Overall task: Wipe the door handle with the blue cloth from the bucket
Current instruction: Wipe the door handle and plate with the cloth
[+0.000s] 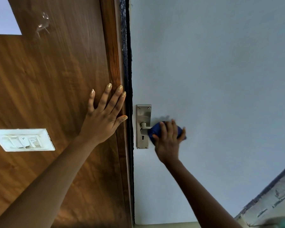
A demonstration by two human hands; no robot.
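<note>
Wiping is under way: your right hand [169,139] is clamped around the blue cloth [156,131], which is bunched over the lever of the door handle [144,127]. Only the neck of the lever shows; the rest is hidden under cloth and fingers. Your left hand [104,117] lies flat and spread on the wooden panel [48,79], holding nothing, fingertips at the frame edge just beside the dark gap.

Recommendations for the step in hand:
1. Keep the cloth wrapped fully round the lever and draw it from neck to tip, so the underside is covered too.
2. Pass over the steel backplate [143,112], including the area round the keyhole [143,137] and the 4 corner screws; it appears untouched by the cloth at this moment.
3. Avoid bearing down on the lever, which would likely turn the latch.
4. Keep the left fingers clear of the gap.

Surroundings: the door [220,71] is plain pale blue-grey, with a faint smudge-like shadow above the cloth. A white switch plate [23,139] is set in the panel. The bucket is not in view.
</note>
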